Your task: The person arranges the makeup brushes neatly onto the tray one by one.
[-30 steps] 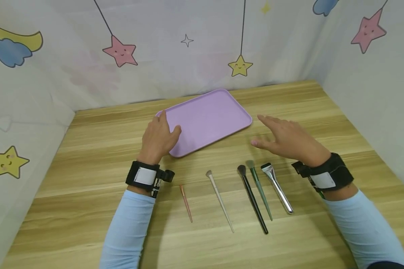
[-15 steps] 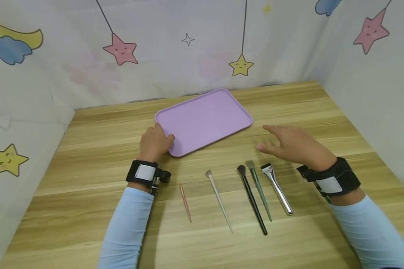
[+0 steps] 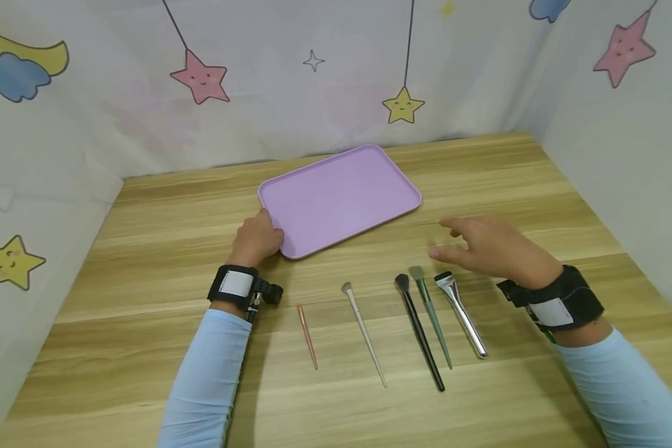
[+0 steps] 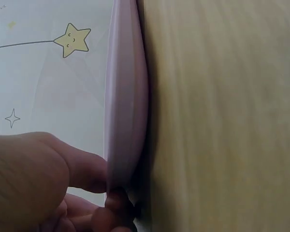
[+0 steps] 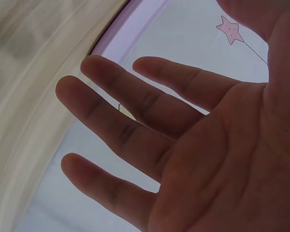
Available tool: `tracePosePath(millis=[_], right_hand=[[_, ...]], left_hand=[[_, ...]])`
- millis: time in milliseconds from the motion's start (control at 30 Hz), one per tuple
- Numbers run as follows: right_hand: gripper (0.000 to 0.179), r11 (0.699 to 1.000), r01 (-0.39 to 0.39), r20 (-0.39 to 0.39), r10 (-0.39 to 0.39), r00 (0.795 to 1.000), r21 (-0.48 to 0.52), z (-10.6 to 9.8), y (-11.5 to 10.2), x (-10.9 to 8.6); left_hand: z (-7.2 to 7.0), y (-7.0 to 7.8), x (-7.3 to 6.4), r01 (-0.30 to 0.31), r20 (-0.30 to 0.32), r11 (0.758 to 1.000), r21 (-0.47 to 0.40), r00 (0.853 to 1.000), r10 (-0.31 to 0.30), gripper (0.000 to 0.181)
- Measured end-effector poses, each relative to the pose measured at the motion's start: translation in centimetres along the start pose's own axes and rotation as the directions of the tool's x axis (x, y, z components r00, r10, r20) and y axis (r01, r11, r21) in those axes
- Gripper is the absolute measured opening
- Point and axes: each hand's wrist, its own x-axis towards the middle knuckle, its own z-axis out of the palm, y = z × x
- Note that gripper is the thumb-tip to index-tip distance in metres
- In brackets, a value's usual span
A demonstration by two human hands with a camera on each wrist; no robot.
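A purple tray [image 3: 341, 199] lies at an angle near the back of the wooden table. My left hand [image 3: 256, 239] grips its left edge; in the left wrist view the thumb is on the inner side of the tray rim [image 4: 123, 106] and curled fingers [image 4: 106, 217] reach under it. My right hand [image 3: 493, 246] hovers to the right of the tray, holding nothing. Its fingers [image 5: 130, 130] are spread and fairly straight in the right wrist view. Below it lie a silver flat-headed makeup brush [image 3: 463, 317], a green makeup brush [image 3: 432, 320] and a black makeup brush [image 3: 421, 336].
Left of these lie a white makeup brush [image 3: 365, 336] and a small pink makeup brush [image 3: 307, 338], handles toward me. A pale curtain [image 3: 291, 106] printed with stars stands along the table's back edge, with more fabric at both sides.
My left hand has drawn back from over the tray's corner and closed on its left edge. My right hand has shifted slightly right and toward me. The brushes stay where they were.
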Motion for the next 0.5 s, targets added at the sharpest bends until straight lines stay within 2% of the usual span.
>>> tracePosePath(millis=[167,500], right_hand=[[0.076,1.0,-0.011,0.01,0.011,1.0,0.006,0.3,0.2,-0.2],[0.078,0.999,-0.021,0.037,0.02,0.999,0.024,0.1,0.5,-0.2]], left_hand=[[0.3,-0.3,0.6,-0.027,0.015,1.0,-0.001,1.0,0.027,0.054],[0.2,-0.5,1.2,-0.055,-0.009,0.998,0.009,0.998,0.056,0.053]])
